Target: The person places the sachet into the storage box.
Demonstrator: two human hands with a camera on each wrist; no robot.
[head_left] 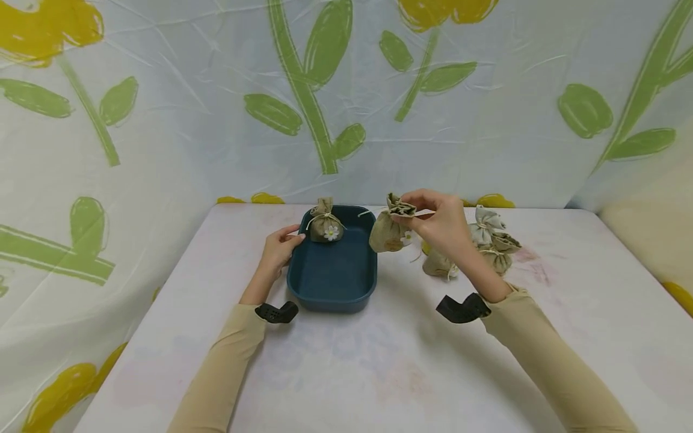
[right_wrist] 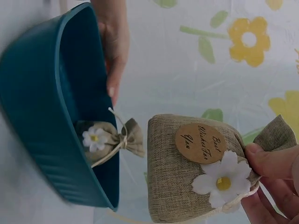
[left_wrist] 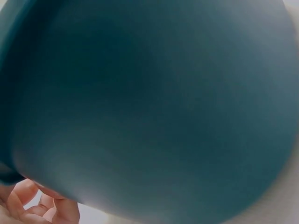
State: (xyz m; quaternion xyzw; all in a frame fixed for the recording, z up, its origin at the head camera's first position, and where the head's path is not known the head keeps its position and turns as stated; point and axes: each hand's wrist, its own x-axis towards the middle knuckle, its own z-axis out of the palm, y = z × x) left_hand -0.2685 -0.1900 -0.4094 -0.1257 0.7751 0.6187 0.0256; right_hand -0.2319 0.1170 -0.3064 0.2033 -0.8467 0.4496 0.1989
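Right hand (head_left: 441, 225) pinches the gathered neck of a burlap pouch (head_left: 387, 231) between thumb and fingertips (right_wrist: 266, 161), holding it in the air just beside the right rim of the tray, clear of the table. Pouch hangs below the fingers, roughly upright in the head view; in the right wrist view it shows a round brown tag with script and a white daisy near the tied neck, string dangling. Left hand (head_left: 278, 249) rests against the left rim of the blue tray (head_left: 330, 282), fingers lightly curled on the edge near the back corner; left wrist view is nearly all blurred blue tray wall with curled fingers (left_wrist: 28, 203) at the bottom, so how firmly it grips I cannot tell. Tray sits on the table (head_left: 346, 373) between the two arms, toward the far side. Inside the tray, at the back wall, a second pouch with a daisy (head_left: 326, 225) lies leaning on the rim, tied with pale string. Right of the held pouch, behind the right wrist, three more pouches (head_left: 489, 240) stand bunched together on the table, touching each other. Beige sleeves on both arms, black camera mounts at the wrists. Floral sheet (head_left: 325, 90) backs the table.
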